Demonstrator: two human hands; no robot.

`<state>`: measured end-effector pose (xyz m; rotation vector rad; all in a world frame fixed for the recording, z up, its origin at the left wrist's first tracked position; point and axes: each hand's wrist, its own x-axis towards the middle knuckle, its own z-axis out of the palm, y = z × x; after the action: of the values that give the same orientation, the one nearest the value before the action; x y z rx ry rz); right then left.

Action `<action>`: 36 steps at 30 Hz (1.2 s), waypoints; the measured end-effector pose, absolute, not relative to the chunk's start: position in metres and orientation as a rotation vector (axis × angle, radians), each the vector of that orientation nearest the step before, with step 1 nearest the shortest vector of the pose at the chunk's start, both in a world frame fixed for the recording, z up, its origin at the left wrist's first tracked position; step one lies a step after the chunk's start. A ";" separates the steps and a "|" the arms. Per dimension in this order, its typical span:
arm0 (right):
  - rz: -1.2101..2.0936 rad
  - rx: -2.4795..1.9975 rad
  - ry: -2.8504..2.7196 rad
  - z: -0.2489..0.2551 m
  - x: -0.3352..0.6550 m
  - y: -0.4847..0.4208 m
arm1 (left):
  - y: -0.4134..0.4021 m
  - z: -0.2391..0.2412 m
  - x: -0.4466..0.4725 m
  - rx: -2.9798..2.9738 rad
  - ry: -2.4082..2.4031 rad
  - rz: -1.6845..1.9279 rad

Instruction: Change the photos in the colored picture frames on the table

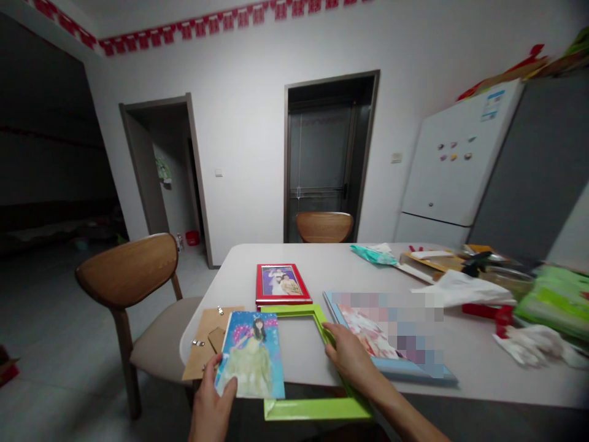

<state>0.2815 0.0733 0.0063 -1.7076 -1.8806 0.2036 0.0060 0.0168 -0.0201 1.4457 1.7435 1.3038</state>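
Observation:
My left hand grips a photo of a figure in a pale green dress by its lower left corner, thumb on the front. The photo overlaps the left side of an empty green picture frame. On the frame's right side lies my right hand, its fingers closed around the edge. Under the photo's left edge is a brown backing board with metal clips and a stand flap. A red-framed picture lies just beyond, and a light-blue-framed picture, partly blurred out, lies to the right.
White tissue, a teal packet, a green package and a clear bowl crowd the right side of the white table. Wooden chairs stand at the left and far side. A fridge stands behind.

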 end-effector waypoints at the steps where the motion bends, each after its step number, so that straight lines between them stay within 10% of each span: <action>1: 0.181 -1.709 -1.912 0.005 0.281 0.073 | 0.015 -0.022 0.005 1.478 1.731 1.254; 36: 0.142 -1.592 -2.041 -0.004 0.272 0.063 | 0.015 -0.024 0.032 2.595 1.925 0.645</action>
<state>0.2717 0.0635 -0.0039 -1.5922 -2.0409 0.1421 0.0319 0.0149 -0.0243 2.5954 1.9252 0.6448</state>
